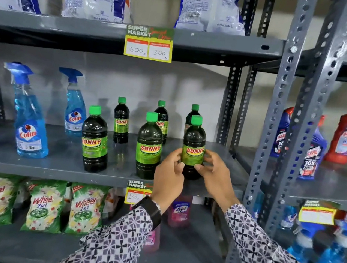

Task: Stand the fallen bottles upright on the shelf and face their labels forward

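Observation:
Several dark SUNNY bottles with green caps stand upright on the grey middle shelf (63, 155). The front right SUNNY bottle (193, 143) stands upright with its green label facing me, and both hands grip it. My left hand (169, 173) holds its lower left side; my right hand (215, 173) wraps its right side. Two more front SUNNY bottles (95, 140) (148, 148) show their labels forward. Three smaller-looking bottles stand behind, one (121, 121) with its label forward, the others partly hidden.
Blue Colin spray bottles (30, 119) stand at the left of the same shelf. A slotted grey upright (276, 115) borders the shelf on the right, with Harpic bottles (344, 139) beyond. Detergent bags lie above and below. A price tag (149, 43) hangs from the upper shelf edge.

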Motion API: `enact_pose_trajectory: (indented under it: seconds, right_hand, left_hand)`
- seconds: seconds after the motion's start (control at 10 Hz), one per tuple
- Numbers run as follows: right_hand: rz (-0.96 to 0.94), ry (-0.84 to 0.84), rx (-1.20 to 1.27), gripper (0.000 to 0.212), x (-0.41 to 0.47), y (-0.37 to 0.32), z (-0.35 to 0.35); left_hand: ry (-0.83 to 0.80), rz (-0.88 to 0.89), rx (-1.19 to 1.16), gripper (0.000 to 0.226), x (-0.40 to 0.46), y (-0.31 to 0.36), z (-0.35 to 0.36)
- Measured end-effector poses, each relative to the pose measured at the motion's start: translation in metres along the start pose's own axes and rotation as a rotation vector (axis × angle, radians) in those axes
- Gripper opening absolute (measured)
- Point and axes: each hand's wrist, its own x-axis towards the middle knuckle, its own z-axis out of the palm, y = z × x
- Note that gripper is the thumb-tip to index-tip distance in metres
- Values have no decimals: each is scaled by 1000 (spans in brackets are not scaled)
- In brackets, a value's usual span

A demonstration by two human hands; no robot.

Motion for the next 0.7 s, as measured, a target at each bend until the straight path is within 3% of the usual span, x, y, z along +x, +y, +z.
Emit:
enact_pose_trajectory:
  seconds: [0.4,0.7]
  right_hand:
    - [-1,34,32,56,-8,14,-16]
    - [-26,76,-22,61,-15,12,-12]
  left_hand:
    - [-80,6,-250,39,10,-13,10]
    - [-83,4,-240,39,4,-10,6]
